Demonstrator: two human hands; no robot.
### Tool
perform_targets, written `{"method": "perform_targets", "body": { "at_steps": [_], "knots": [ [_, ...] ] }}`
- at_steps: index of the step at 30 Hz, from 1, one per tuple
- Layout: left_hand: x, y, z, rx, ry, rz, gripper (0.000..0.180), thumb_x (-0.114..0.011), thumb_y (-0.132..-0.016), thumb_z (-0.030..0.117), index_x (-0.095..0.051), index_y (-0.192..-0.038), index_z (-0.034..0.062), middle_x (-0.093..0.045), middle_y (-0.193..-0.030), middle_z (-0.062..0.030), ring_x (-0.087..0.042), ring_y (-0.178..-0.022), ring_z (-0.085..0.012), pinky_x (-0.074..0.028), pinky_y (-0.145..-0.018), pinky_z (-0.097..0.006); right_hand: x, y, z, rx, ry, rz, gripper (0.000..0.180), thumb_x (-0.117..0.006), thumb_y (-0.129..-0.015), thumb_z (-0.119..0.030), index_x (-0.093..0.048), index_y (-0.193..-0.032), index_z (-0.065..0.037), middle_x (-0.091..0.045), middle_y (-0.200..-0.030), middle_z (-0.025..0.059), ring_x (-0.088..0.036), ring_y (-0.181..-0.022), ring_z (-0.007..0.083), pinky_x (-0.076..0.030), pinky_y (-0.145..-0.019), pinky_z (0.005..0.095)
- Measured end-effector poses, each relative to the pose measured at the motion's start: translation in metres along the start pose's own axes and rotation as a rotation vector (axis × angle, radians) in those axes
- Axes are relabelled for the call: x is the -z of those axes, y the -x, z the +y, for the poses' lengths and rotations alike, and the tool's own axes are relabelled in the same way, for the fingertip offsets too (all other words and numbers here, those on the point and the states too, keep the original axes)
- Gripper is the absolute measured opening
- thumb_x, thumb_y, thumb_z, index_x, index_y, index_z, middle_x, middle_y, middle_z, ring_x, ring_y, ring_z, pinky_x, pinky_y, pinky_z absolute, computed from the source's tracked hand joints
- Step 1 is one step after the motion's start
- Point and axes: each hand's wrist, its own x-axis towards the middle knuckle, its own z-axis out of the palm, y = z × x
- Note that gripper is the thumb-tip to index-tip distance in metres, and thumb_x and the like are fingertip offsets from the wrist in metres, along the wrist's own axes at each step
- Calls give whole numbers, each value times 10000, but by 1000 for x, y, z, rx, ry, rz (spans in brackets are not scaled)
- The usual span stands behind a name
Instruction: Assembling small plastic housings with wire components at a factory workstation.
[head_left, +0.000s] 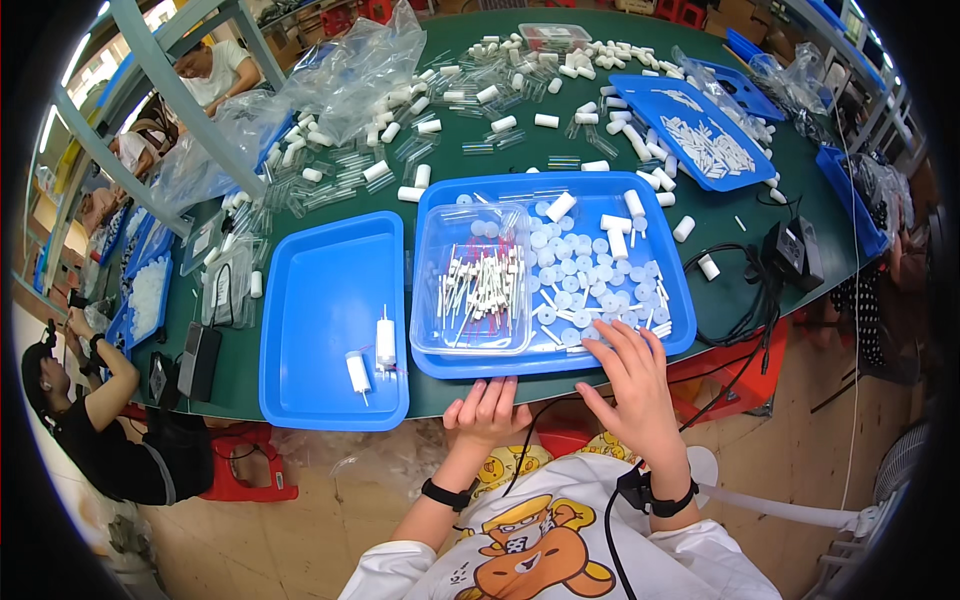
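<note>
Translucent discs (568, 268): scattered over a blue tray (682, 300), centre to right of centre of frame. Right hand (635, 385): open, fingers spread, over the tray's near edge; fingertips close to the lowest discs and small white rods (661, 293), contact not determinable. Left hand (490, 408): lower centre, fingers curled at the tray's near rim; cannot tell whether it grips the rim. Same tray, left side: clear plastic box (472, 343) containing white sticks with red wires (485, 285). Second blue tray (325, 290), left of centre: two white cylinders with thin pins (385, 345), one upper right of the other. Upper right of frame: third blue tray (650, 100) bearing slim white pieces (710, 145).
</note>
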Motion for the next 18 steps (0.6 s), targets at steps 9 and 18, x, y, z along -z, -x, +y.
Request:
{"method": "perform_targets", "body": {
  "at_steps": [9,18],
  "knots": [
    [-1,1,-1,-8,-4,9,342,-352,-859,424,-601,-997,232,-573,-985,98,-439,-979,-91,-222,-921,-326,3,-5,-6,7,-43,30,449,-667,-752,-220,-516,-1135,-40,-466,-1234,134,-401,-1175,330,-266,-987,459],
    [-7,10,-2,-1,-9,51,360,-337,-867,462,-586,-990,232,-566,-999,86,-439,-993,-91,-219,-929,-338,-1,-58,-43,264,-246,67,254,-646,-773,-191,-573,-907,13,-529,-1112,143,-430,-1136,343,-329,-946,460]
  ]
}}
